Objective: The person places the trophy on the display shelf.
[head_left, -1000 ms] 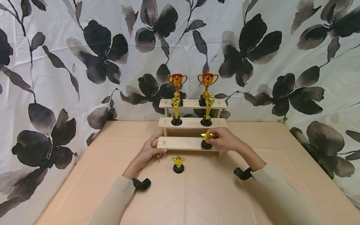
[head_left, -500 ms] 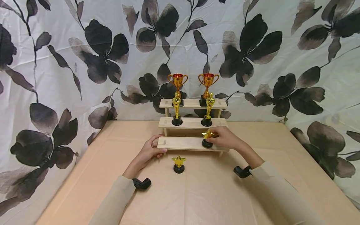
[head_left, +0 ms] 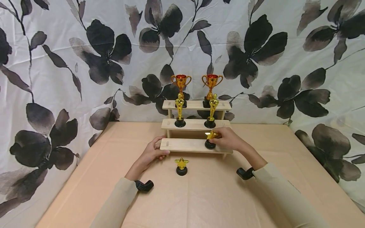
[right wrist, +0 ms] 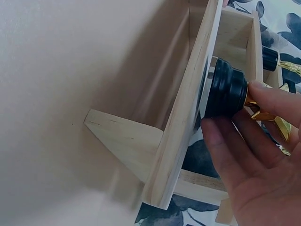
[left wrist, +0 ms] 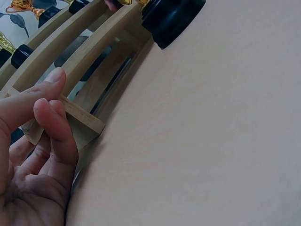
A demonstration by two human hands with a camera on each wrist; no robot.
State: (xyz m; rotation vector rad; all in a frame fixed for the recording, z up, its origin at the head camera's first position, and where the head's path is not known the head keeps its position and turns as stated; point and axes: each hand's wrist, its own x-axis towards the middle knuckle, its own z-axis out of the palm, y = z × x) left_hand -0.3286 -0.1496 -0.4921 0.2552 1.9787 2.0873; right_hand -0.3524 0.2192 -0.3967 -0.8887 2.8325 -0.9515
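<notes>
A three-tier wooden display stand (head_left: 182, 145) is on the table. My right hand (head_left: 230, 139) pinches a gold star trophy (head_left: 210, 144) by its stem, its black base at the right part of the lowest step. In the right wrist view, that black base (right wrist: 225, 89) is upright against the step's top, thumb and fingers on opposite sides. My left hand (head_left: 149, 154) grips the left end of the lowest step, thumb in front and fingers toward the back; the left wrist view shows its thumb (left wrist: 51, 84) at the wooden edge. Another star trophy (head_left: 181, 167) stands in front of the stand.
Two gold figurine trophies (head_left: 180, 110) stand on the middle step. Two gold cup trophies (head_left: 181, 81) are on the top one. Behind the table (head_left: 188, 202) hangs a floral cloth (head_left: 199, 47), close to the stand's back.
The star trophy in my right hand has shifted very slightly toward the back of the lowest step. My left hand keeps its grip on the stand.
</notes>
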